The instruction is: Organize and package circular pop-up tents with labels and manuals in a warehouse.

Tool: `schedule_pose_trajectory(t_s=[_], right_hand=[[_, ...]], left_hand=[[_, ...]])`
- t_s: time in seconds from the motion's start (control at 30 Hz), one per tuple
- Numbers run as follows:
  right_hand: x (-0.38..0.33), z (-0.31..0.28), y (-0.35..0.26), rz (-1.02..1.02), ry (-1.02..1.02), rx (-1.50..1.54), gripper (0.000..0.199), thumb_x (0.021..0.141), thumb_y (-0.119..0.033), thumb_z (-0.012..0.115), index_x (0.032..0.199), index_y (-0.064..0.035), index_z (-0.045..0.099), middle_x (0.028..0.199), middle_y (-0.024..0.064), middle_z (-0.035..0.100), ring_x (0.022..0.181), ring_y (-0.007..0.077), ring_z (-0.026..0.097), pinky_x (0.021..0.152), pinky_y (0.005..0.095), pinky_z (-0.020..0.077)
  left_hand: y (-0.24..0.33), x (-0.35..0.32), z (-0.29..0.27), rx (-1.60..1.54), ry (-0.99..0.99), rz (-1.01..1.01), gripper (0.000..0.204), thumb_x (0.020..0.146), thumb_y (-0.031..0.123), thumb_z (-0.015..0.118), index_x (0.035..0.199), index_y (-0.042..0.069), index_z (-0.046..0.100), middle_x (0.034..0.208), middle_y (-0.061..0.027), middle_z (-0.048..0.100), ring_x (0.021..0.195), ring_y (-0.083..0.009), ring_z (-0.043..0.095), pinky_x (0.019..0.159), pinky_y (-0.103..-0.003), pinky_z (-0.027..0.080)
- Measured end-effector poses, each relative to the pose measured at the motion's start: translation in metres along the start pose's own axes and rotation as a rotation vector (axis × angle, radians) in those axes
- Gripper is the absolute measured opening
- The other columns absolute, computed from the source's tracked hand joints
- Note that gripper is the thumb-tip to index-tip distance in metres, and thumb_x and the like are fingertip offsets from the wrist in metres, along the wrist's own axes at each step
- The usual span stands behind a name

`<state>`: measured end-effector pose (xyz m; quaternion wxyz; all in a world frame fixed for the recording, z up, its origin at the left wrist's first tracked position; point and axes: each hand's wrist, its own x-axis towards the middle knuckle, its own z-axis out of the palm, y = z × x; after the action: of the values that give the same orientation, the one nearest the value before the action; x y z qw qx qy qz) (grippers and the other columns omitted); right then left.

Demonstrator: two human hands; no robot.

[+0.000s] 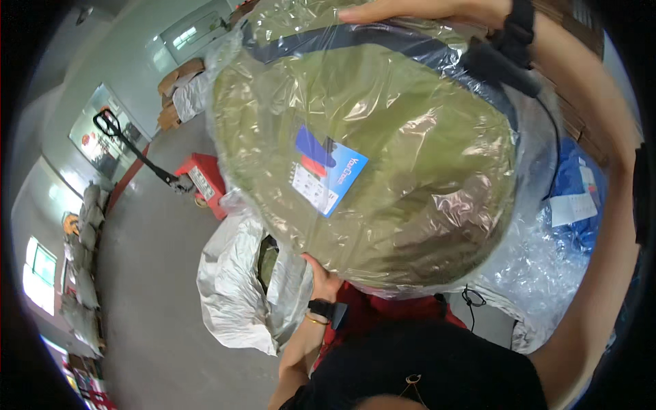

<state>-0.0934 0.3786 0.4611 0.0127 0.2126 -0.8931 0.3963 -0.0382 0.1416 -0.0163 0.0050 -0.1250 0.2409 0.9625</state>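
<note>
Olive bundle (403, 130) is up in front of the wearer's torso, between both hands. Left grip (324, 279): at its lower-left rim, a digit touching the edge; other fingers hidden, so cannot tell whether spread or pressed together. Right grip (444, 8): along its upper rim, fingertips pointing left on the film; far side out of view, cannot tell if it pinches or only rests.

Bundle broad, rounded, fabric inside clear film. Film loose and wrinkled at left. Left of centre, a tilted card (328, 174), blue, white and red. Dark band (383, 37) arcs over the upper part and down the right side. Glare throughout; lower right shades to brown.

Around, left to right: red pallet jack (205, 179) with black handle; white sack (232, 294) just beside left grip; blue bundle (572, 179).
</note>
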Motion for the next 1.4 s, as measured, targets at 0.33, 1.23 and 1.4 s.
schedule_pose_trajectory(t_s=[0.33,1.23,1.4], right_hand=[[-0.003,-0.006,0.037,-0.509,-0.17,-0.166,0.045,0.083,-0.019,0.056,0.122,-0.0016,0.042,0.109,0.0047,0.054,0.097,0.0081,0.05,0.081,0.0216,0.0411],[0.009,0.088,0.277,-0.278,0.794,0.547,0.047,0.092,-0.034,0.038,0.12,0.0045,0.042,0.117,0.0074,0.047,0.105,0.0155,0.043,0.091,0.0257,0.0296],[0.012,0.126,0.293,-0.25,0.898,0.732,0.049,0.092,-0.037,0.036,0.118,0.0039,0.042,0.118,0.0083,0.046,0.104,0.0167,0.043,0.091,0.0285,0.0319]], left_hand=[[-0.012,0.013,0.008,-0.185,-0.143,-0.193,0.09,0.066,0.078,0.034,0.132,0.016,0.03,0.135,-0.0064,0.033,0.121,-0.03,0.032,0.099,-0.049,0.026],[0.186,0.005,0.054,0.114,-0.056,0.614,0.075,0.079,0.065,0.031,0.13,0.01,0.032,0.133,-0.0064,0.036,0.119,-0.0249,0.036,0.1,-0.039,0.029],[0.213,-0.029,0.081,0.201,-0.067,0.72,0.073,0.081,0.062,0.029,0.132,0.009,0.029,0.133,-0.0056,0.035,0.12,-0.0239,0.035,0.099,-0.037,0.029]])
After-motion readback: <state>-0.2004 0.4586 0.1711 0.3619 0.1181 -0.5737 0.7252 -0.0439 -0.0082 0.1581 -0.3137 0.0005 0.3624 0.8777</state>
